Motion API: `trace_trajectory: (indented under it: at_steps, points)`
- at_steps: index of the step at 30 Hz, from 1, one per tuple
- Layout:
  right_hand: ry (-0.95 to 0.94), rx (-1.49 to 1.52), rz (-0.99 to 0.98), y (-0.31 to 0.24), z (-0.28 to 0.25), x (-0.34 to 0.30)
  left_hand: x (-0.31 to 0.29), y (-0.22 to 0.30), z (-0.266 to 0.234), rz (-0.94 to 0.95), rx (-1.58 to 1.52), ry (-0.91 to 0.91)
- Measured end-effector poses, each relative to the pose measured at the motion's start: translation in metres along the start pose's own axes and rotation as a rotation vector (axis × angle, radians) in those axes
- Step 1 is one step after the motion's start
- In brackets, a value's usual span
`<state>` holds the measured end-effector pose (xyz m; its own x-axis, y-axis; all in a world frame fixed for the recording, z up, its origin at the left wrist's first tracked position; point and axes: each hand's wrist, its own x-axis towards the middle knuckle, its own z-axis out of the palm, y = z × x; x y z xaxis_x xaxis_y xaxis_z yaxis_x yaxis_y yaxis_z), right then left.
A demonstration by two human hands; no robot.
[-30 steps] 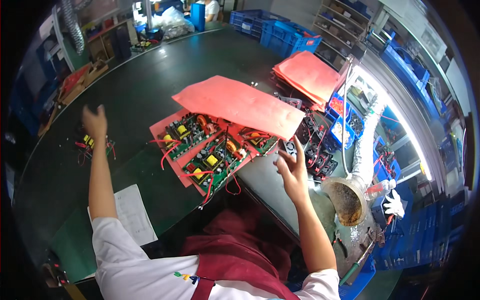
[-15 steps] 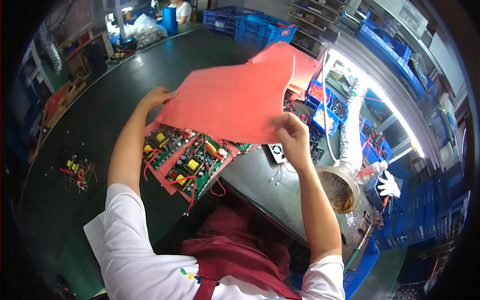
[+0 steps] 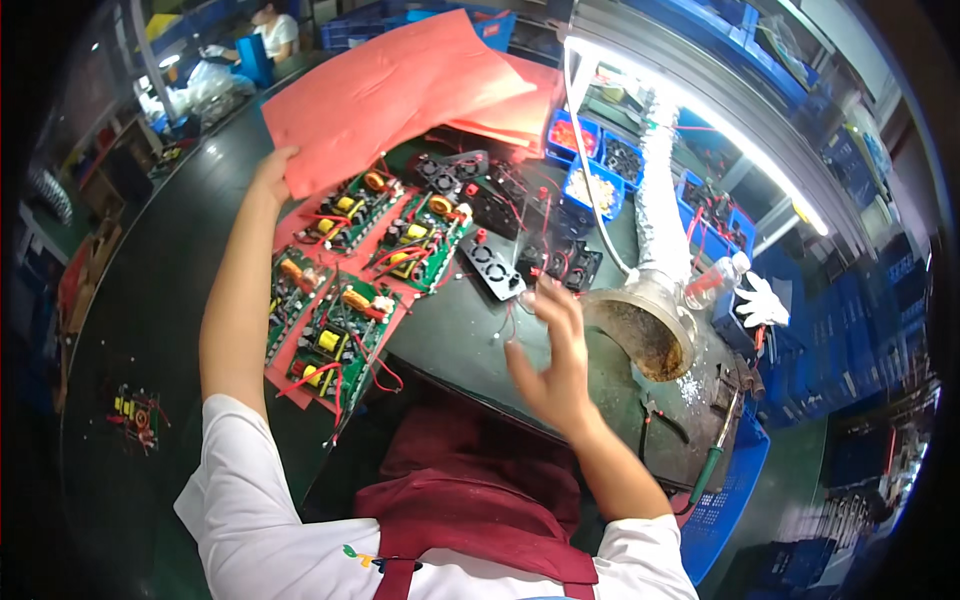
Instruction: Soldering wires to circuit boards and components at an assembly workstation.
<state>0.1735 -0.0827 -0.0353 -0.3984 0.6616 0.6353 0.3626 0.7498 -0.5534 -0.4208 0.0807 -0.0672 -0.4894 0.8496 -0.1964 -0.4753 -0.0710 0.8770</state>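
My left hand point(image 3: 272, 174) is closed on the near left corner of a large red sheet point(image 3: 385, 100), which stretches away above the bench. Its far right end lies over other red sheets point(image 3: 525, 112). Below it, several green circuit boards point(image 3: 335, 340) with yellow transformers, copper coils and red wires rest on a red sheet. My right hand point(image 3: 552, 365) is empty, thumb and fingers apart, over the bench beside a silver plate with two fan openings point(image 3: 493, 268). Black fans point(image 3: 570, 265) lie just beyond that hand.
Blue bins point(image 3: 592, 190) of small parts stand at the back right. A metal fume hood point(image 3: 645, 330) on a silver duct sits right, near a green-handled soldering iron point(image 3: 708, 468), pliers point(image 3: 660, 420) and a white glove point(image 3: 762, 302). A lone board point(image 3: 135, 415) lies far left.
My right hand has let go of the red sheet and come nearer to me, opening. My left hand still holds it, now farther left, and the boards beneath are more exposed.
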Motion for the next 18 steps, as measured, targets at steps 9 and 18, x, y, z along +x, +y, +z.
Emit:
trace_trajectory:
  at_steps: [9,18]
  points:
    - [0.058,-0.424,0.128,0.036,-0.045,-0.143,0.079,-0.076,0.222,0.169,-0.24,0.072]
    - [0.119,-0.434,0.196,0.048,-0.038,-0.147,0.111,-0.159,0.317,-0.015,0.658,-0.152]
